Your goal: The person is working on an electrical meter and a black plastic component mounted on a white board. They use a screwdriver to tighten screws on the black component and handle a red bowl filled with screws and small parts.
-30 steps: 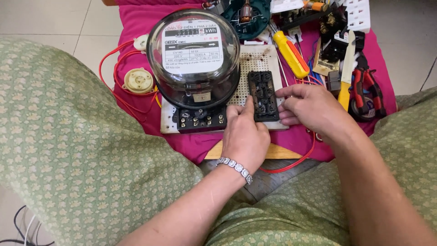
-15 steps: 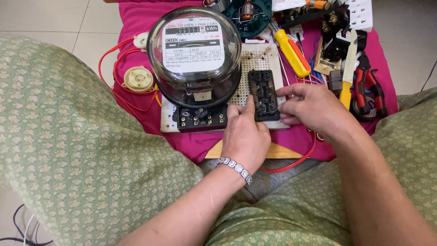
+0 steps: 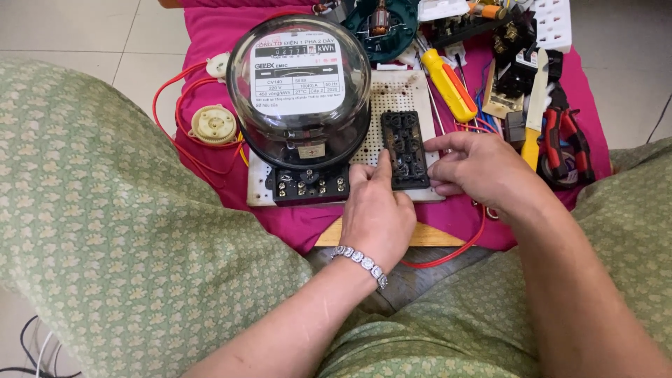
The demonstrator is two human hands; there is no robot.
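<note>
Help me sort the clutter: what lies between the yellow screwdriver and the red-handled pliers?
In the head view, a yellow-handled knife lies between the yellow screwdriver and the red-handled pliers, with dark electrical parts.

The floor [image 3: 84,28] is laid with pale, off-white square tiles, their thin grey joints showing at the upper left and again at the upper right. A bright pink cloth [image 3: 210,35] is spread over it as a work surface. At the lower left corner, thin black and white cables [image 3: 31,346] trail across the tiles. The light is soft and even, casting no hard shadows.
</note>
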